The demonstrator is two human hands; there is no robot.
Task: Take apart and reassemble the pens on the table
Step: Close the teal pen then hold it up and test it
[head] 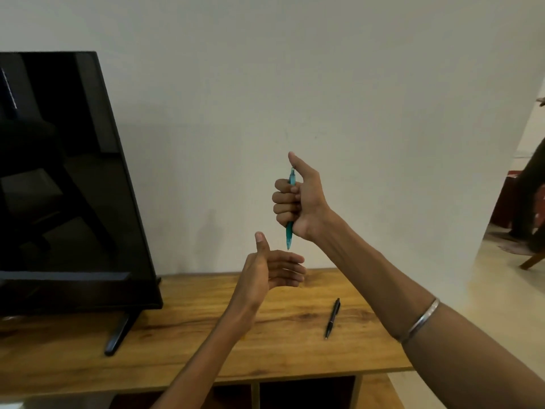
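My right hand [298,199] is raised in front of the wall and grips a teal pen [289,233] upright in its fist, tip down, thumb lifted above the pen's top end. Just below it my left hand [272,268] is held with relaxed fingers pointing right and thumb up, holding nothing. It sits a little under the pen's tip without touching it. A black pen [333,318] lies on the wooden table [191,326] to the right of my left forearm.
A black television screen [59,178] on a stand occupies the table's left part, its foot [116,338] reaching toward the front. A plain wall stands close behind the table. Open shelf compartments [306,391] lie under the tabletop. A doorway with furniture is at far right.
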